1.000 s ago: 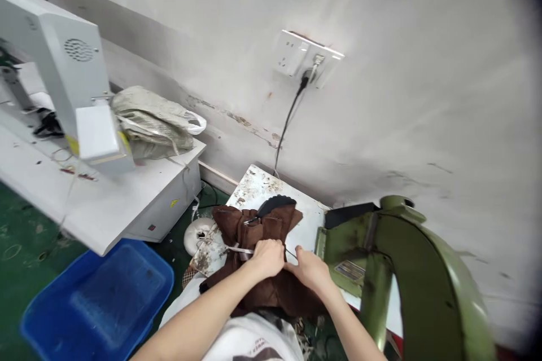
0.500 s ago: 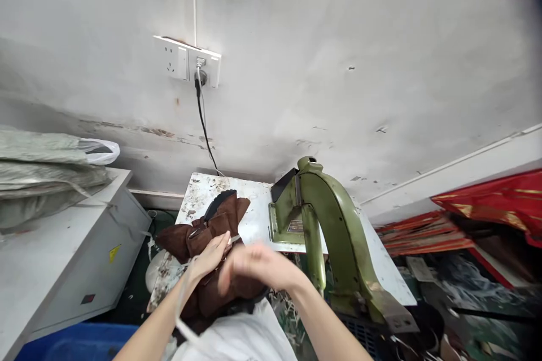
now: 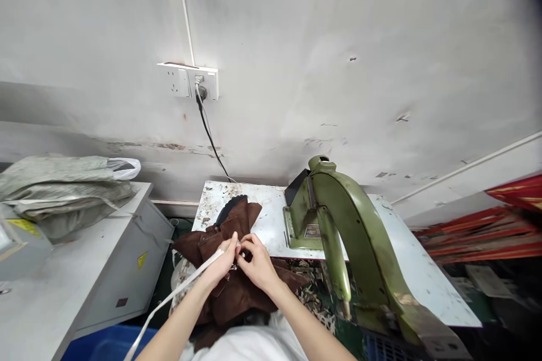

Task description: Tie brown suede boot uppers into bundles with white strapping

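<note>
My left hand [image 3: 223,259] is closed round a white tape [image 3: 178,292], which trails from it down past my forearm to the lower left. My right hand [image 3: 256,262] meets it fingertip to fingertip, thumb and fingers pinched together; what lies in that pinch is too small to make out. Beneath both hands lies a heap of brown suede boots [image 3: 241,296], spread from my lap onto the table. One boot's dark ridged sole [image 3: 231,207] points toward the wall.
A green curved-arm machine [image 3: 359,225] stands right of my hands on the white table [image 3: 266,231]. On the left, a grey cabinet [image 3: 127,254] carries folded sacks [image 3: 63,192], with a blue bin [image 3: 105,344] below. A wall socket [image 3: 188,82] has plugged-in cords. Scraps litter the floor.
My right hand, blurred and apart before, has come to the left hand's fingertips and pinched. The tape now stretches down to the left. The view has shifted, so everything sits lower and most things farther right.
</note>
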Demonstrator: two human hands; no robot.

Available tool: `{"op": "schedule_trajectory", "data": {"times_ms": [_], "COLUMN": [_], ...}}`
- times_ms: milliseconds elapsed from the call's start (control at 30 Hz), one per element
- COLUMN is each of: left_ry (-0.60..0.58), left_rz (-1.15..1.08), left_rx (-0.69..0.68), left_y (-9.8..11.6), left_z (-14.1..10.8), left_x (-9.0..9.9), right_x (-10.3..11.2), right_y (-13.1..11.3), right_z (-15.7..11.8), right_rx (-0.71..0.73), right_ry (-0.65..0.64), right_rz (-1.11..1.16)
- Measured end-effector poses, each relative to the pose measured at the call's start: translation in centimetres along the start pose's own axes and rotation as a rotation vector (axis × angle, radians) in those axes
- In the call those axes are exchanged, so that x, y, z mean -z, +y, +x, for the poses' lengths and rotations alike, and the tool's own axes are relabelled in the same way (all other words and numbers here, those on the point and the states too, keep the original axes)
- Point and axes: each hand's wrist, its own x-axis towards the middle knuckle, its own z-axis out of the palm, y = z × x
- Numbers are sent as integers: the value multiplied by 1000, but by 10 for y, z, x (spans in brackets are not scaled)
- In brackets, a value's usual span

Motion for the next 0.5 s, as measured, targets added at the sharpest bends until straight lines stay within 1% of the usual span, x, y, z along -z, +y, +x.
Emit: {"op": "schedule_trajectory", "data": {"times_ms": [33, 100, 167, 233, 300, 367, 433, 500], "left_ry": [30, 38, 8, -27, -50, -47, -35, -39], "left_rz": [79, 196, 274, 385, 515, 623, 670, 647], "left_rx": [-22, -38, -61, -117, -167, -187, -190, -189], "left_y": [3, 9, 18, 29, 39, 44, 43, 38], "left_z": [0, -1, -4, -10, -17, -23, -26, -26], "left_x": [1, 4, 8, 12, 14, 13, 12, 10], "right_x": [0, -1, -3, -5, -7, -8, -11, -16], "right_y": [1, 4, 9, 12, 13, 11, 8, 5], "right_z": [1, 3, 5, 7, 8, 8, 6, 2], "right_rx": [-24, -73, -99, -98, -87, -73, -59, -49], "right_ry": [-27, -49, -19, 15, 23, 33, 65, 117], "right_rz": [42, 124, 165, 167, 134, 62, -22, -95]}}
